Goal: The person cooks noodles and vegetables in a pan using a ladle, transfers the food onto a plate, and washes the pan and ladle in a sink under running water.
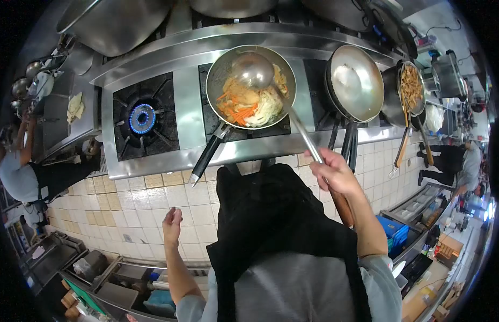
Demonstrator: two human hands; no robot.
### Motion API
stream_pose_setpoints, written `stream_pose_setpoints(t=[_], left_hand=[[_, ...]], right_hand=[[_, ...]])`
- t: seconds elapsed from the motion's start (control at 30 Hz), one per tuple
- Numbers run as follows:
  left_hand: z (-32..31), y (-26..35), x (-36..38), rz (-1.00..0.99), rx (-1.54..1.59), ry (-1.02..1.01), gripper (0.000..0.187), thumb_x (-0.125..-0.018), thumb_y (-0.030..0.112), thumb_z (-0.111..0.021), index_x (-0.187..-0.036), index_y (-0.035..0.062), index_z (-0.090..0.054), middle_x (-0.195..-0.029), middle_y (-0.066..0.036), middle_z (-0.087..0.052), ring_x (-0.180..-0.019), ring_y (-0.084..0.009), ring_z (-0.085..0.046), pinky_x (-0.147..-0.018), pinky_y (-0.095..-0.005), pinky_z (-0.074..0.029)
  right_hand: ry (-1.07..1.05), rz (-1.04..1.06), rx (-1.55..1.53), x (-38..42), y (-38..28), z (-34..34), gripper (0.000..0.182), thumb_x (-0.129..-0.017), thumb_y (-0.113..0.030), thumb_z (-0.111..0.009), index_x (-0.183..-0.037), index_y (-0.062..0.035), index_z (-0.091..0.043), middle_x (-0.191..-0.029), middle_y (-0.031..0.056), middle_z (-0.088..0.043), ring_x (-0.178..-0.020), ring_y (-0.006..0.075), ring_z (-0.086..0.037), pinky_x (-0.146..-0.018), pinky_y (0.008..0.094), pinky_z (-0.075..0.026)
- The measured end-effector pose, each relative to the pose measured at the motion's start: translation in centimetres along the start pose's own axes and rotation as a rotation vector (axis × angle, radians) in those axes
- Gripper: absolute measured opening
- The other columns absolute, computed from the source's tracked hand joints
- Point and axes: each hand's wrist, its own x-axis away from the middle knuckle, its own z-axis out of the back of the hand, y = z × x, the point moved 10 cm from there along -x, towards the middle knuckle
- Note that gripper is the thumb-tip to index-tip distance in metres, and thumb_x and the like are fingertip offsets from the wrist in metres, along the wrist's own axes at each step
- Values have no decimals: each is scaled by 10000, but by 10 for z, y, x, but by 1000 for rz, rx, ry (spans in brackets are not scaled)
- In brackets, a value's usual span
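My right hand (335,170) is closed round the long metal handle of a ladle (252,71), whose brown wooden end points back toward me. Its round bowl rests in a frying pan (211,88) on the stove, over the food. Orange carrot strips (242,112), pale sliced onion (266,110) and yellowish pieces lie in this pan. The pan's black handle (211,153) sticks out over the stove's front edge, with no hand on it. Below and left of that handle, my left hand (173,222) hangs in the air, fingers loosely bent and apart from everything.
A blue flame burns on the left burner (142,119). Stacked pans (358,83) stand right of the frying pan, and farther right is a strainer of browned food (411,88). Large pots (118,27) line the back. One person (24,177) is at far left, another (459,163) at far right.
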Motion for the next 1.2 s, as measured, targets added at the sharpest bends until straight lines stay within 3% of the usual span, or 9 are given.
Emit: stream_pose_setpoints(t=[0.07,0.17,0.2,0.33,0.6,0.67,0.83,1.03,1.2], left_hand=[[-8,67,8,-43,157,10,693,-971,461,-669,-1398,-67,-532,-1243,-148,-658,-1053,-206,-652,-855,-333,-528],[-29,146,-6,-369,85,51,611,-955,361,-713,-1372,-61,-563,-1210,-138,-677,-1015,-199,-654,-849,-317,-528],[-42,183,0,-469,73,55,579,-944,307,-734,-1358,-66,-577,-1199,-161,-690,-988,-209,-662,-859,-323,-530],[-102,295,17,-675,-295,-3,621,-878,332,-774,-1357,-16,-585,-1174,-269,-683,-1043,-364,-688,-895,-406,-544],[-126,307,-17,-631,-603,-148,506,-888,318,-741,-1291,46,-599,-959,-262,-716,-930,-450,-692,-820,-493,-555],[-115,320,-10,-768,-555,-101,481,-882,353,-753,-1236,49,-636,-787,-220,-692,-759,-395,-708,-694,-467,-549],[-112,322,-13,-764,-554,-95,454,-870,347,-772,-1206,61,-668,-739,-188,-680,-703,-354,-702,-655,-434,-543],[-113,320,-19,-767,-531,-94,411,-856,304,-787,-1175,61,-694,-711,-166,-664,-644,-301,-672,-630,-401,-529],[-123,320,-13,-738,-491,-155,340,-861,263,-783,-1093,26,-710,-653,-89,-616,-611,-154,-630,-571,-322,-487]], right_hand=[[171,118,365,-11,-13,16,305,-978,-69,-576,-1278,-18,-572,-660,-29,-492,-412,69,-439,-384,242,-354],[247,282,608,-14,-31,33,317,-976,-74,-590,-1289,-28,-565,-668,-48,-477,-466,67,-463,-423,254,-376],[269,316,794,-14,-42,30,405,-943,-121,-607,-1322,-15,-514,-865,176,-708,-753,360,-703,-713,488,-539],[402,444,1087,-51,-41,25,389,-936,-148,-614,-1290,-18,-517,-872,316,-665,-842,519,-647,-724,561,-522],[188,518,1480,12,-91,36,449,-939,-187,-658,-1340,-24,-539,-898,260,-699,-798,440,-697,-723,511,-566],[187,506,1503,36,-119,44,457,-933,-196,-673,-1349,-41,-566,-903,252,-699,-823,426,-698,-726,498,-556],[132,412,1630,74,-185,40,459,-908,-192,-699,-1334,-57,-593,-903,235,-696,-824,413,-687,-719,506,-528],[21,229,1879,70,-186,38,466,-849,-143,-717,-1299,-55,-638,-911,237,-701,-792,391,-691,-702,482,-532],[-15,438,1847,33,-154,36,447,-837,-144,-714,-1271,-57,-643,-810,220,-696,-736,396,-688,-691,498,-547]])
